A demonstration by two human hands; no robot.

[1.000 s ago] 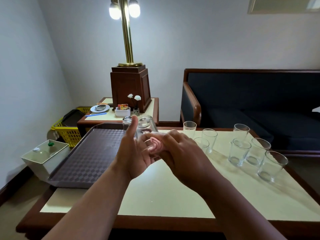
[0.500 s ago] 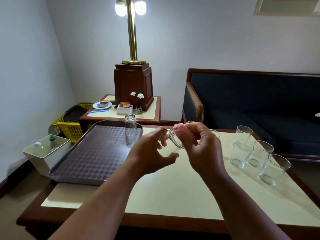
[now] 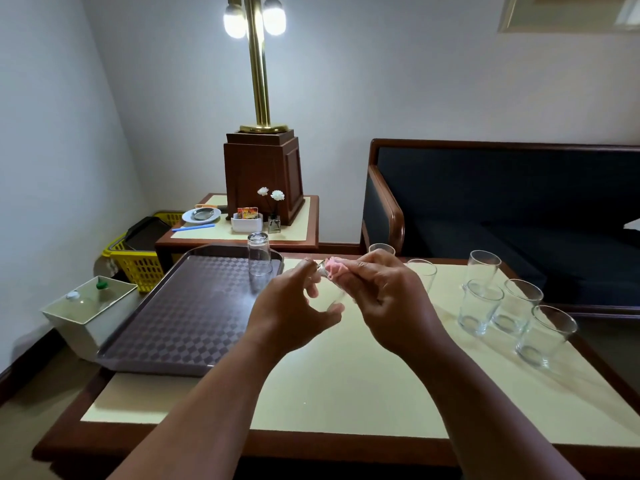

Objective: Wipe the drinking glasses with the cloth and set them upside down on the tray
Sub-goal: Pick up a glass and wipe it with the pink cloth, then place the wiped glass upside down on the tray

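Drinking glass (image 3: 328, 295) in mid-wipe, held in the air above the near-centre of the cream-topped table (image 3: 346, 382), just right of the tray's far corner. It is tilted, with its mouth turned up and away from the viewer, which gives the cloth free entry. The left hand (image 3: 294, 308) grips the body of the glass, thumb below and fingers curled over the top, and so serves as the fixed support. The right hand (image 3: 384, 294) pinches a bunched pink cloth (image 3: 334, 270) at the rim; how far the cloth reaches inside cannot be told. The wipe appears to be in progress rather than finished, since the glass is not yet turned mouth-down. To the left, the brown chequered tray (image 3: 180, 317) lies on the table's left end and overhangs it slightly; one inverted glass (image 3: 259, 263) stands at its far right corner, which leaves the near rows open for those to come. On the right, six upright glasses (image 3: 479, 308) wait on the bare tabletop, well apart from the tray, so that unwiped and finished stock stay separate. Behind stand a side table (image 3: 304, 233) with a brass lamp (image 3: 258, 81) and a dark sofa (image 3: 519, 209).
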